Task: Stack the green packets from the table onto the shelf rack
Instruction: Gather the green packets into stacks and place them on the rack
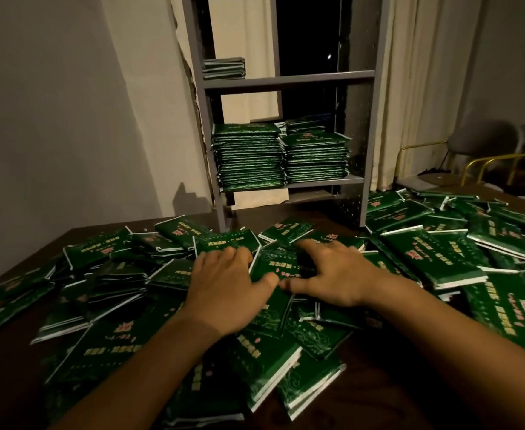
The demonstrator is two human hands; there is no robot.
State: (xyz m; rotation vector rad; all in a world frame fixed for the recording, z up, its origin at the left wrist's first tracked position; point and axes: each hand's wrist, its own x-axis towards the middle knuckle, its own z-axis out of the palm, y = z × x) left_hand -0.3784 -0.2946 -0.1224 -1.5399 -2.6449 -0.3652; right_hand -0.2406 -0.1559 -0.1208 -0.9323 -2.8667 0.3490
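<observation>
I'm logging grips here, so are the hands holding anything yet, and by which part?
Nothing is lifted. The left hand and right hand rest on the packet pile, fingers curling over far edges; a firm grip cannot be told.

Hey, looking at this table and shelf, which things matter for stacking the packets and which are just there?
Part of the job:
loose green foil packets on the dark table
grey metal shelf rack
stacked green packets on its lower shelf
left hand
right hand

Just there:
cream curtain
gold-framed chairs
</observation>
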